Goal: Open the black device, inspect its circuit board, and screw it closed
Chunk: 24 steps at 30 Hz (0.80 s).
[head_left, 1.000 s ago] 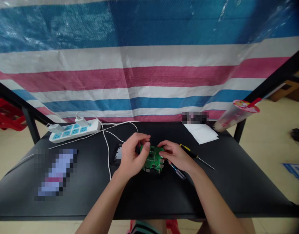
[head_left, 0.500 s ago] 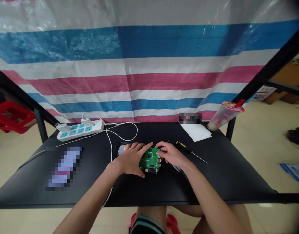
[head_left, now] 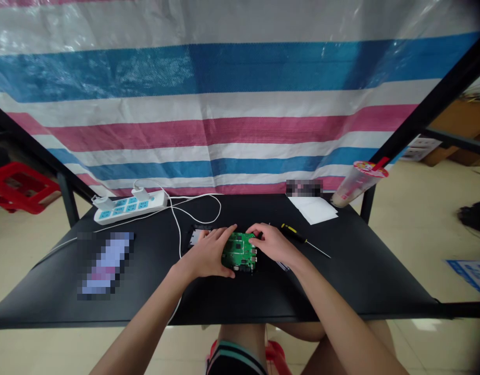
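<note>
A green circuit board [head_left: 240,252] lies on the black table [head_left: 341,281] in front of me. My left hand [head_left: 208,253] grips its left edge, with the thumb under the near corner and the fingers over the top. My right hand [head_left: 273,244] holds the board's right side, its fingers curled over the far right corner. A dark case part with a pale panel [head_left: 194,237] sits just behind my left hand. A yellow-handled screwdriver [head_left: 302,240] lies to the right of my right hand.
A white power strip [head_left: 127,204] with plugs and white cables [head_left: 177,219] lies at the back left. White paper [head_left: 315,209] and a plastic cup with a red straw [head_left: 357,183] sit at the back right. A striped tarp [head_left: 224,104] hangs behind. A blurred object [head_left: 106,263] lies left.
Both hands have lowered the green board from just above the table down onto it, and my left fingers have spread over its left edge. My head has pulled back slightly.
</note>
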### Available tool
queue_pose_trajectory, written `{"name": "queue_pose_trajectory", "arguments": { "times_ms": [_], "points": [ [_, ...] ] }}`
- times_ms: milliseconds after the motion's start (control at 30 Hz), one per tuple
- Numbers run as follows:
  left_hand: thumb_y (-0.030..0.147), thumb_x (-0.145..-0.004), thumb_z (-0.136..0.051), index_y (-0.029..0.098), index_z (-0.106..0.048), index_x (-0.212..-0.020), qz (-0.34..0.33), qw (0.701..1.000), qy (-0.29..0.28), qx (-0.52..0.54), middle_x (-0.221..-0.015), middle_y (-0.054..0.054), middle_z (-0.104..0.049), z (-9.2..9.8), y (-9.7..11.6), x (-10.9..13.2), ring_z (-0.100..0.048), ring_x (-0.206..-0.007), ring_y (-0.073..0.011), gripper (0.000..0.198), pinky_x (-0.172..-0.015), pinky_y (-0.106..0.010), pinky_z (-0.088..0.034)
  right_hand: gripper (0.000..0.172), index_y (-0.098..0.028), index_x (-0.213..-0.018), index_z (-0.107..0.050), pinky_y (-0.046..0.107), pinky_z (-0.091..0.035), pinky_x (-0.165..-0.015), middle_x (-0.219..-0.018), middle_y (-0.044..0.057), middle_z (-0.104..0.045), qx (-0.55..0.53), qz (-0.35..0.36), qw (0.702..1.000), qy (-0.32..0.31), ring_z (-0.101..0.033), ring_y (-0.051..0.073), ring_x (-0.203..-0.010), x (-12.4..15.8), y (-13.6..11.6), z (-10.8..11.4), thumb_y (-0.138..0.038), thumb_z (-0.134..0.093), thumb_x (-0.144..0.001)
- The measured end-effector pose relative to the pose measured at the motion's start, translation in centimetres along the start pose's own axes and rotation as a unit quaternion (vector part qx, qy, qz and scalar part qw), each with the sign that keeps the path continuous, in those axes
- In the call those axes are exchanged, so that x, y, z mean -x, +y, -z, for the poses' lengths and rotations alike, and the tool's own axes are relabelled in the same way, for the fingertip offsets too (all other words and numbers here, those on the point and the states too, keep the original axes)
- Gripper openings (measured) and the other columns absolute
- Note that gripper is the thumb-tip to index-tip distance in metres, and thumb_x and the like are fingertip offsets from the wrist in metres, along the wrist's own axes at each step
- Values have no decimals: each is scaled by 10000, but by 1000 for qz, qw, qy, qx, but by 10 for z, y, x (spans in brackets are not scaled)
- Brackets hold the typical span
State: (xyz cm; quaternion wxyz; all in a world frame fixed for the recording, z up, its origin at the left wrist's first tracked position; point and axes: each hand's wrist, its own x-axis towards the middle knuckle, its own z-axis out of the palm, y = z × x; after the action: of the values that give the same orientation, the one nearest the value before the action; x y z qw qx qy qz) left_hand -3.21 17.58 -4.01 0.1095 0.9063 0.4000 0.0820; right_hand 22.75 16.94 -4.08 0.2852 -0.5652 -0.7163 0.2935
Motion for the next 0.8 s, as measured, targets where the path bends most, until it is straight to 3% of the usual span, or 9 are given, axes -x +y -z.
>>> {"name": "queue_pose_trajectory", "arguments": {
  "times_ms": [267, 467, 800],
  "points": [
    [697, -610, -902, 202, -382, -1609, -8, 1000, 17, 2, -1616, -183, -495, -8, -3, 0, -500, -1451, -410, 1231, -1165, -531, -346, 239, -285, -1163, -763, 297, -473, -812, -1014, 15, -673, 69, 1, 998, 15, -660, 165, -876, 5, 2, -7, -254, -688, -939],
    [716, -609, -902, 187, -438, -1570, -12, 1000, 16, 0, -1612, -180, -503, -9, -4, 0, -513, -1439, -399, 1191, -1158, -529, -364, 268, -312, -1213, -743, 300, -471, -825, -1245, 44, -633, 133, -11, 991, 17, -685, 190, -979, 10, 1, -9, -292, -662, -959],
    [731, -626, -883, 177, -550, -1497, -8, 1000, 9, -14, -1610, -171, -507, -7, -2, -2, -538, -1412, -399, 1085, -1150, -520, -384, 234, -329, -1149, -749, 305, -458, -818, -1189, 14, -643, 115, -34, 993, 16, -683, 192, -988, 6, -1, -11, -303, -728, -917]
  ]
}}
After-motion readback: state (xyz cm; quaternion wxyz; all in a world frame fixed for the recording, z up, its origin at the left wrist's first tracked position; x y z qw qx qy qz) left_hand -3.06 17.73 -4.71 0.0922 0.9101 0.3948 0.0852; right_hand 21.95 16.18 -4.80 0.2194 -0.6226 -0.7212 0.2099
